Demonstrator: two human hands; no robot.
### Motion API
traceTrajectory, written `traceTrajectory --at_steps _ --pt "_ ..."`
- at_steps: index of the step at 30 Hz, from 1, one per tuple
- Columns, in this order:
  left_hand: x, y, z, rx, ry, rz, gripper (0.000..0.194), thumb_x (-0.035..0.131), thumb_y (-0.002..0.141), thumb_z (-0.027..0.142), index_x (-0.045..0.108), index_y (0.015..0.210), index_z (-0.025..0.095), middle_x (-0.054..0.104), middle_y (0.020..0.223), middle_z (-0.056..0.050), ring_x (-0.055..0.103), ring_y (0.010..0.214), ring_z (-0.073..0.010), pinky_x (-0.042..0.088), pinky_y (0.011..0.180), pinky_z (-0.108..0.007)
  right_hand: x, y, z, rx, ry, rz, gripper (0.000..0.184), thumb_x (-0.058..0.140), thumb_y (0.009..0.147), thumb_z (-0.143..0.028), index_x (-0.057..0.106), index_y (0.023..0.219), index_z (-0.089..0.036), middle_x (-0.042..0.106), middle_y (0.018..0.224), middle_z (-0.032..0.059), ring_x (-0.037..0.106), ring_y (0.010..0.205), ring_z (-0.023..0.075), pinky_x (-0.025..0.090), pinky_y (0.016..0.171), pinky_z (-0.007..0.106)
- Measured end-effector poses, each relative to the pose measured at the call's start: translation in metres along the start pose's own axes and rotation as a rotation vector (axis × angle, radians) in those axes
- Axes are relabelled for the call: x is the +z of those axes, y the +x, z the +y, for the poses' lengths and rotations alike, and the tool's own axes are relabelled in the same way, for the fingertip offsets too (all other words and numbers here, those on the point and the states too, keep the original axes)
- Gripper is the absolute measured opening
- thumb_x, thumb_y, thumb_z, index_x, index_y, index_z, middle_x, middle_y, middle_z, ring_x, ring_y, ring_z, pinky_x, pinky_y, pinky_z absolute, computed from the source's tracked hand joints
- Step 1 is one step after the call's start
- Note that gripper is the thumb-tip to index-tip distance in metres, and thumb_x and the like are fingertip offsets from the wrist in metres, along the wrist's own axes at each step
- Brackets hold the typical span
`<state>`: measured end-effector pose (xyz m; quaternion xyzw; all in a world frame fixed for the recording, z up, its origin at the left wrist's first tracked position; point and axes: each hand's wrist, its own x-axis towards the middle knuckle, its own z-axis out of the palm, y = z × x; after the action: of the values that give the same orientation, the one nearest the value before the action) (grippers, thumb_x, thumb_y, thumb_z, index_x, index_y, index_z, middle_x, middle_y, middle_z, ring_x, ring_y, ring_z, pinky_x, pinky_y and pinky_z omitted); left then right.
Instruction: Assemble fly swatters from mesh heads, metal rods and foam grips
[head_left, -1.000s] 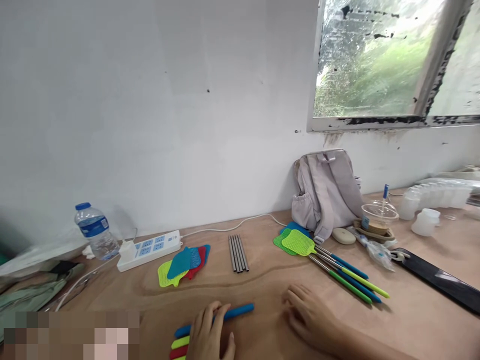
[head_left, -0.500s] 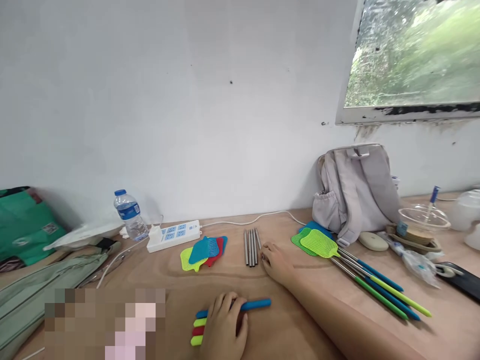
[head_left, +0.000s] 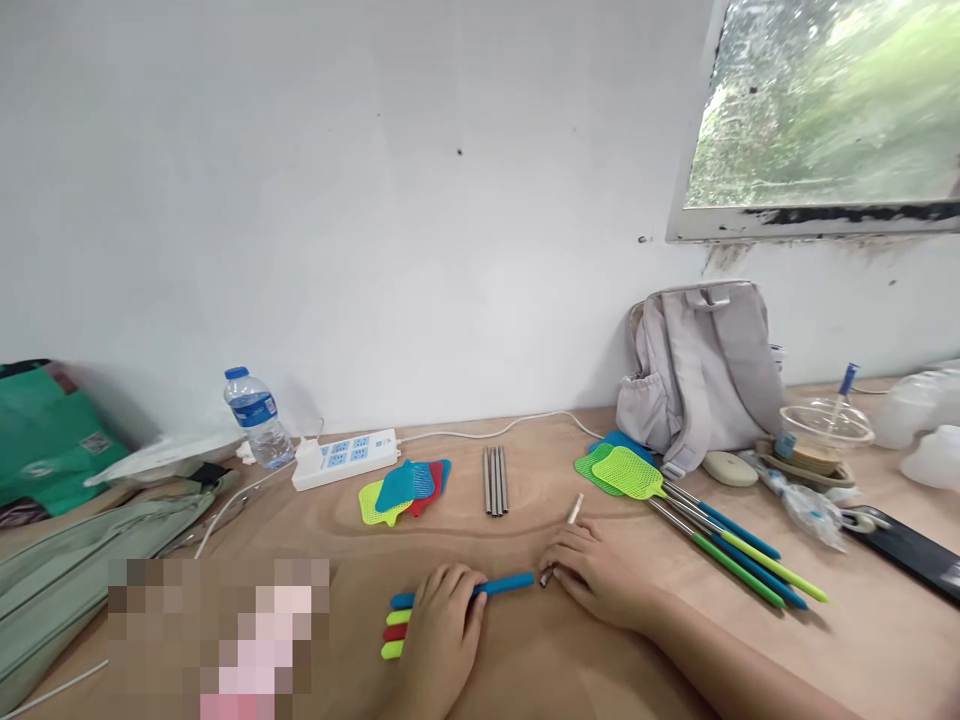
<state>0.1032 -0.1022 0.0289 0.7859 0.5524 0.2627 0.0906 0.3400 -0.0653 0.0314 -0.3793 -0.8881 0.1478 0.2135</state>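
Fingers, right hand (head_left: 600, 578): we see them closed around a thin metal rod (head_left: 564, 538), apparently just one.
Fingers, left hand (head_left: 442, 640): curled loosely over the blue handle (head_left: 504, 584) lying on the desk (head_left: 525, 660).
Rod: tilted, lower end near the handle's tip.

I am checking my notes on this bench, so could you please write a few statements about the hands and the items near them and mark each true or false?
1. The right hand holds a thin metal rod. True.
2. The left hand rests on a blue handle. True.
3. The water bottle lies on its side next to the backpack. False: it stands upright at the far left, beside the power strip.
4. The loose swatter heads lie between the power strip and the row of metal rods. True.
5. The assembled fly swatters lie left of the left hand. False: they lie to the right, in front of the backpack.
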Motion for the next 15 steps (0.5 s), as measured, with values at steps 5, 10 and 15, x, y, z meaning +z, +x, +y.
traceTrajectory --at_steps 5,10,15 --pt "-0.0007 0.0008 0.0012 0.003 -0.007 -0.021 0.023 0.042 0.083 0.021 0.064 0.089 0.022 0.064 0.091 -0.006 0.055 0.088 -0.0235 0.043 0.078 -0.038 0.0082 -0.0073 -0.0041 0.059 0.004 0.016 0.025 0.04 0.089 -0.019 0.058 0.105 -0.025 0.063 0.102 0.0039 0.053 0.097 0.0197 0.031 0.092 0.039" --pt "0.001 0.0004 0.0012 -0.003 0.006 -0.015 0.023 0.042 0.083 0.019 0.063 0.089 0.022 0.064 0.092 -0.005 0.055 0.089 -0.0229 0.042 0.079 -0.037 0.0097 -0.006 -0.0028 0.065 0.027 0.015 0.024 0.041 0.09 -0.023 0.061 0.104 -0.024 0.063 0.102 0.005 0.052 0.096 0.0207 0.038 0.085 0.034" --pt "0.002 -0.0005 0.0003 -0.014 0.015 -0.015 0.02 0.042 0.083 0.019 0.062 0.087 0.022 0.063 0.091 -0.005 0.055 0.088 -0.0222 0.042 0.078 -0.036 0.0071 -0.0069 -0.0018 0.024 0.066 0.004 0.026 0.042 0.089 -0.022 0.062 0.106 -0.025 0.063 0.103 0.0048 0.053 0.097 0.0207 0.039 0.086 0.034"
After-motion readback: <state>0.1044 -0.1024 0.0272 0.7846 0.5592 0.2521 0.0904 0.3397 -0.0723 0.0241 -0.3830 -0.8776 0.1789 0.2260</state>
